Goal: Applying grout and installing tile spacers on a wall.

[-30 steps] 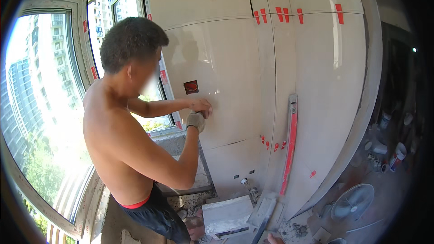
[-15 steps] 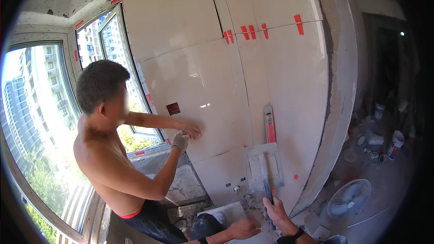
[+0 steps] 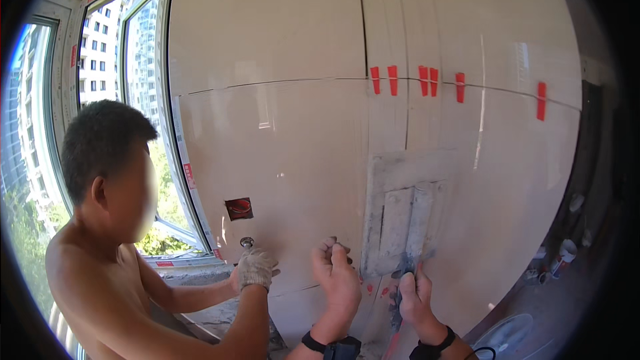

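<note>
My right hand (image 3: 417, 297) grips the dark handle of a plaster-smeared flat trowel (image 3: 393, 213), whose grey plate is held up in front of the wall tiles (image 3: 280, 40). Just left of it, my left hand (image 3: 333, 280) is raised with curled fingertips pressed together; what they hold, if anything, I cannot make out. A co-worker's gloved hand (image 3: 255, 270) is at a small chrome round piece (image 3: 247, 243) on the wall, below a square cut-out (image 3: 239, 208) with red inside. Red wedge clips (image 3: 460, 87) line the upper tile seam.
A shirtless co-worker (image 3: 107, 273) stands close on my left, beside an open window (image 3: 143, 67). To the lower right are a fan (image 3: 503, 333) and a white bucket (image 3: 565, 253) on a dusty floor. A red level (image 3: 393, 343) stands low behind my right hand, partly hidden.
The trowel has been lifted from low down to in front of the tiles. My left hand has risen beside it. The co-worker's hands are now lower, at the chrome piece. The view has moved closer.
</note>
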Tool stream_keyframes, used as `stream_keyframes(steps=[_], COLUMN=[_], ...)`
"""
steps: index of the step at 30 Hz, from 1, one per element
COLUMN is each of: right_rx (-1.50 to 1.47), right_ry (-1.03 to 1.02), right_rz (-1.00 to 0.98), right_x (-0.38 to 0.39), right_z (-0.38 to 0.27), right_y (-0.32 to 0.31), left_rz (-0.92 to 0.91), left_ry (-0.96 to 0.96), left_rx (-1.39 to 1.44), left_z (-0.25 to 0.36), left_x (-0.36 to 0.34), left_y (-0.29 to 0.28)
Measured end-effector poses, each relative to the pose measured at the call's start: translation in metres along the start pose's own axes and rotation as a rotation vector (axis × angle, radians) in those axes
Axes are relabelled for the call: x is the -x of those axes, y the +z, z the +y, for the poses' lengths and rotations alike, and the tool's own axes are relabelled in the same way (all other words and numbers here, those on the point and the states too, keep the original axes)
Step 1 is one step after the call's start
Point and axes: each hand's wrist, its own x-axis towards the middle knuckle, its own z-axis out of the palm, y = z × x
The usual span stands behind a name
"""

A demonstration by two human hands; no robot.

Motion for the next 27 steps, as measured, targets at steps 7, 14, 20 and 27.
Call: stream_keyframes(steps=[7,14,20,27], right_rx=[0.124,0.231,0.390,0.418], right_ry=[-0.014,-0.062,-0.247,-0.627], right_rz=[0.002,-0.039,-0.182,-0.254], right_x=[-0.175,-0.265,-0.358,-0.438], right_z=[-0.108,-0.156,-0.173,-0.258], right_y=[0.083,0.075,0.133,0.206], left_rz=[0.255,0.444,0.461,0.030], left_ry=[0.138,0.849,0.674,0.497], left_rx=[0.139,-0.476,-0.350,-0.582], left_z=[0.128,0.293,0.427,0.457], left_x=[-0.173,-0.309,-0.399,-0.401], left_y=[0.109,0.146,0.092,0.088])
